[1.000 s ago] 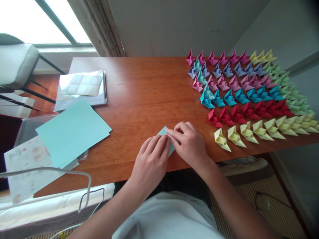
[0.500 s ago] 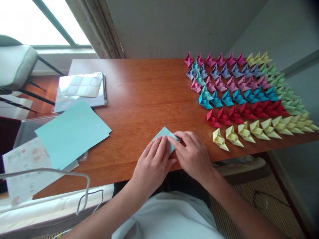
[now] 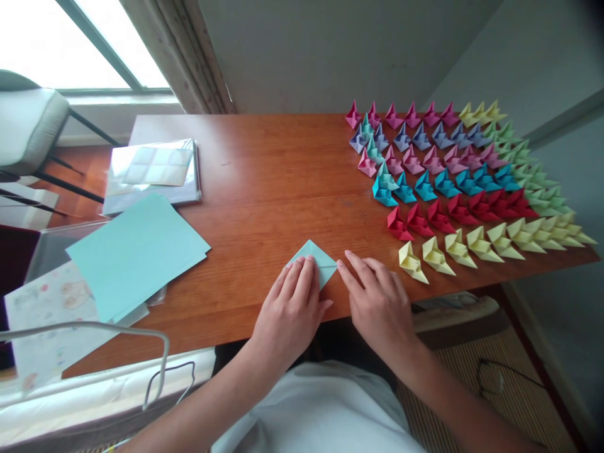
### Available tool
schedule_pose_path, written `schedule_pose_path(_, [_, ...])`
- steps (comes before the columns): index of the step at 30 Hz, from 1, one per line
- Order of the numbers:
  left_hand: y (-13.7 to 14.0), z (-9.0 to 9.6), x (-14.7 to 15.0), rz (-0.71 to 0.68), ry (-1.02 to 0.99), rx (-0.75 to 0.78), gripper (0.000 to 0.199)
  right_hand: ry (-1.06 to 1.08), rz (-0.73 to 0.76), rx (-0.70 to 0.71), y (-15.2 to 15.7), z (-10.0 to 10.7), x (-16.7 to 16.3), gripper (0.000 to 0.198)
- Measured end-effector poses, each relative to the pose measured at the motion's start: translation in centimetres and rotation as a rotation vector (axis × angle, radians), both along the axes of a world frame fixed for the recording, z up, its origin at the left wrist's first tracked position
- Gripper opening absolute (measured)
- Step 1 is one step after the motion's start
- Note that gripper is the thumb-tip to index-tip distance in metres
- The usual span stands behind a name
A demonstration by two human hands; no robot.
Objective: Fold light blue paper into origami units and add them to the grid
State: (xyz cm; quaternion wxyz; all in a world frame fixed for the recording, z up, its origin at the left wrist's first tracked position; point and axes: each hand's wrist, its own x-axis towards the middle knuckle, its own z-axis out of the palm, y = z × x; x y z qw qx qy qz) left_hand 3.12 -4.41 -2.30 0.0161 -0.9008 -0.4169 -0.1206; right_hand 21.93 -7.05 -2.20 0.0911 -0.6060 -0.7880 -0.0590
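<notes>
Paper figures (image 3: 466, 182): in rows, right side of counter (image 3: 264, 189). Sheets (image 3: 141, 251): left side. Folded paper (image 3: 323, 257): between, under left hand (image 3: 291, 301).

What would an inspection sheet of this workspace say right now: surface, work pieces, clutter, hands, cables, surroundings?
Surface: brown wooden table, grain showing, a few small marks.
Work pieces: small pale-green folded paper at the near edge; rows of coloured folded paper shapes on the right.
Clutter: blue-green sheets partly over a printed sheet on the left; behind them, a shiny flat pack with a card on top.
Hands: left hand laid over the paper; right hand with a fingertip at its right corner, contact unclear.
Cables: pale cord at front left; dark cord below it.
Surroundings: chair, window, curtain.
</notes>
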Motion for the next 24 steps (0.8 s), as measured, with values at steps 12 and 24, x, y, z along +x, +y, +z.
schedule_pose_path(12, [0.1, 0.3, 0.0, 0.01, 0.018, -0.098, 0.059, 0.055, 0.018, -0.035, 0.3, -0.2, -1.6, 0.038])
schedule_pose_path(24, [0.2, 0.7, -0.2, -0.006, 0.035, -0.069, 0.046, 0.084, 0.015, 0.009, -0.4, -0.8, -1.3, 0.04])
